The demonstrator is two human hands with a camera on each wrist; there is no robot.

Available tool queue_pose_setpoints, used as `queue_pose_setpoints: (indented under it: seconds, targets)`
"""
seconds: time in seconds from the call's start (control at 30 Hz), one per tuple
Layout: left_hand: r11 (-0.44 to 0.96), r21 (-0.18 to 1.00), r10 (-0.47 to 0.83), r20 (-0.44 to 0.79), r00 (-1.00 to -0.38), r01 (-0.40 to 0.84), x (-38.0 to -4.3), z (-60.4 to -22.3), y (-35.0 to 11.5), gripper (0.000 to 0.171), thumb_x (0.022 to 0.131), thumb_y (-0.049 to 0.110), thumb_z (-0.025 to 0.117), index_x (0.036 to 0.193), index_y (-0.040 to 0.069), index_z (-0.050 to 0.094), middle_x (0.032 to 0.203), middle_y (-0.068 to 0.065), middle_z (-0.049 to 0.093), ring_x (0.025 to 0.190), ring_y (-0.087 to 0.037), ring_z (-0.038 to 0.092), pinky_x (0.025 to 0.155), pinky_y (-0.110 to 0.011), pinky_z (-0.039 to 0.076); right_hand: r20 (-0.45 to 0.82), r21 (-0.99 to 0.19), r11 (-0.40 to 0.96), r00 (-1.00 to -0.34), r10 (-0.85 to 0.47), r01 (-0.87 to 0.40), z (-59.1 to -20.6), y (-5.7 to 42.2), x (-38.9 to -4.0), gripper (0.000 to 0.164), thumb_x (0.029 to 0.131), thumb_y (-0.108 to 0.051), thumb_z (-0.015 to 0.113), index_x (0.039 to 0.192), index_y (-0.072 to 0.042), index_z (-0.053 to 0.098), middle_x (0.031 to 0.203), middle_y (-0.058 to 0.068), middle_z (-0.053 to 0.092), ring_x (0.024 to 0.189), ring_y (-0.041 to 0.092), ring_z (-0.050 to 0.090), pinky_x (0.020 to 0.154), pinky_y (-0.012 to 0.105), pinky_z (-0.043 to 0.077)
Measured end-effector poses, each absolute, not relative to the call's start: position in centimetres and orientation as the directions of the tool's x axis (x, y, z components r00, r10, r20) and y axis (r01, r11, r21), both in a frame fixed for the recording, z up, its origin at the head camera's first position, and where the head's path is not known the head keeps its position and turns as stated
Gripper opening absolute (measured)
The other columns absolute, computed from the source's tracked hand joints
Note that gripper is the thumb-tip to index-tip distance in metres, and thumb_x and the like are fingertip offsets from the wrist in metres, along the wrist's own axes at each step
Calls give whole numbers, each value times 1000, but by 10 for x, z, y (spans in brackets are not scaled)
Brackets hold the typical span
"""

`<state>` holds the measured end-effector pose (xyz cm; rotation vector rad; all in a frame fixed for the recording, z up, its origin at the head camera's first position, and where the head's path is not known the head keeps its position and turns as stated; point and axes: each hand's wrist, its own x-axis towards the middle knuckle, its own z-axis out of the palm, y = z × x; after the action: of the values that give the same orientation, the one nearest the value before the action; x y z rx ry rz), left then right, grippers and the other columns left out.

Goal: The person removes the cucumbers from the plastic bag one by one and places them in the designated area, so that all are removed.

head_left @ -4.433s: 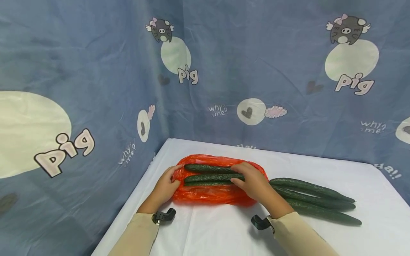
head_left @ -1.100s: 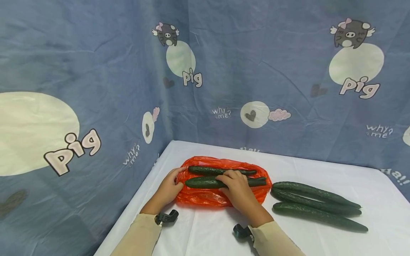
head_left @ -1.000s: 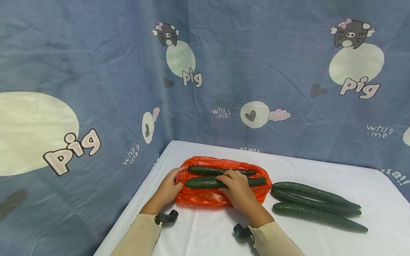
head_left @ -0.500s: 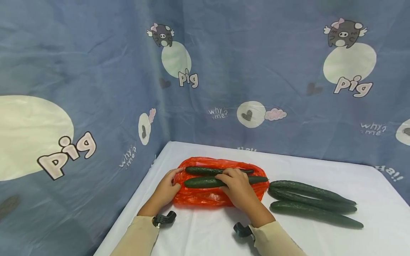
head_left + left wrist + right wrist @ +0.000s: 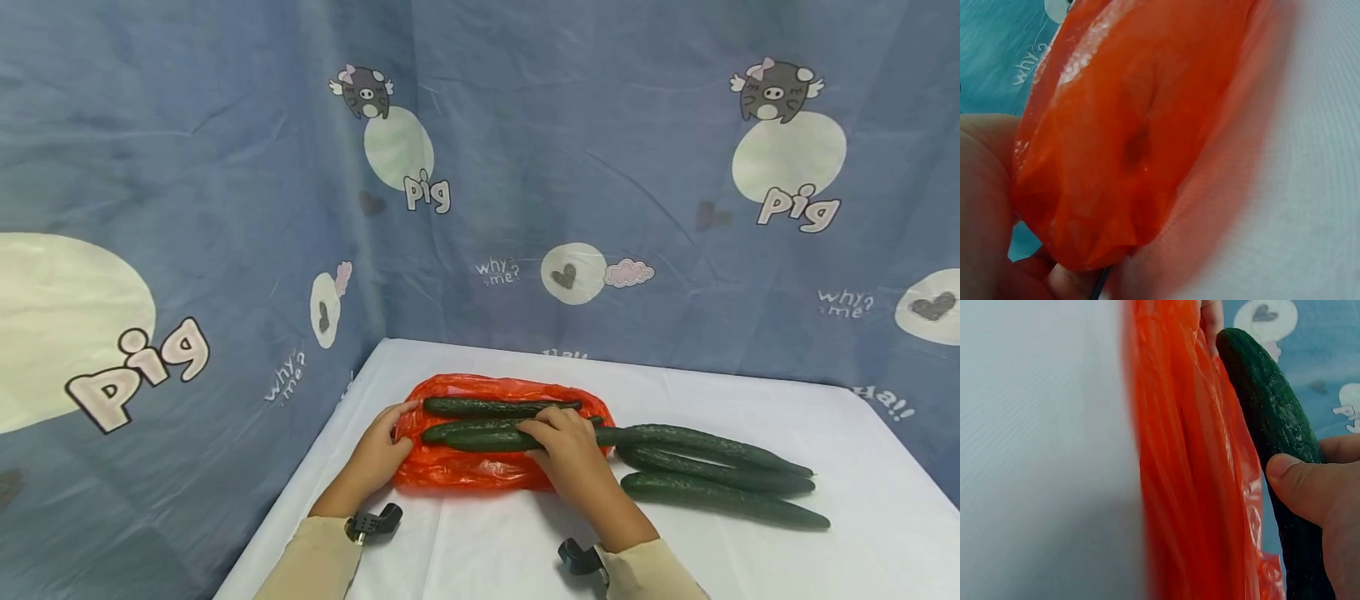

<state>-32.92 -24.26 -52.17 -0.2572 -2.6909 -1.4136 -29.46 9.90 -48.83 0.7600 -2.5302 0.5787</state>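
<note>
My right hand [image 5: 566, 446] grips a dark green cucumber [image 5: 487, 440] near its middle, thumb on the near side. That cucumber lies raised above the red plastic bag [image 5: 480, 477] and its right end reaches past the bag's rim. Close up in the right wrist view, the same cucumber [image 5: 1266, 394] stands out above the bag's folds. Two more cucumbers show in the bag: a back cucumber [image 5: 495, 408] and one mostly hidden behind the held one. At the bag's left end, my left hand [image 5: 375, 450] holds the edge between thumb and fingers.
Three loose cucumbers lie right of the bag on the white tablecloth, the front cucumber [image 5: 723, 500] slightly apart. Blue patterned cloth [image 5: 600, 167] hangs behind and at the left of the table [image 5: 480, 558].
My right hand has taken hold of the front cucumber and shifted it up and right, uncovering another cucumber behind it. The left hand stays on the bag. The head view has turned slightly.
</note>
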Motion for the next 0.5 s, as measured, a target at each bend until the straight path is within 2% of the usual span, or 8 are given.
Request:
queue_pose_setpoints:
  seconds: [0.33, 0.5]
  targets:
    - [561, 807, 108, 150, -983, 185, -329, -520, -241, 65, 93, -2, 54, 156, 16, 49, 160, -14, 44, 151, -37, 39, 120, -60, 37, 518, -269, 779, -767, -378, -566, -488, 120, -285, 47, 80, -15, 90, 125, -21, 76, 114, 0, 65, 107, 25, 60, 91, 52, 49]
    - [565, 803, 107, 154, -982, 188, -330, -521, -241, 65, 93, -2, 54, 156, 16, 49, 160, -14, 44, 150, -38, 40, 120, -60, 37, 537, -242, 798, -761, -364, -552, -491, 132, -281, 47, 77, -13, 92, 121, -20, 77, 111, -1, 66, 105, 25, 60, 87, 48, 48]
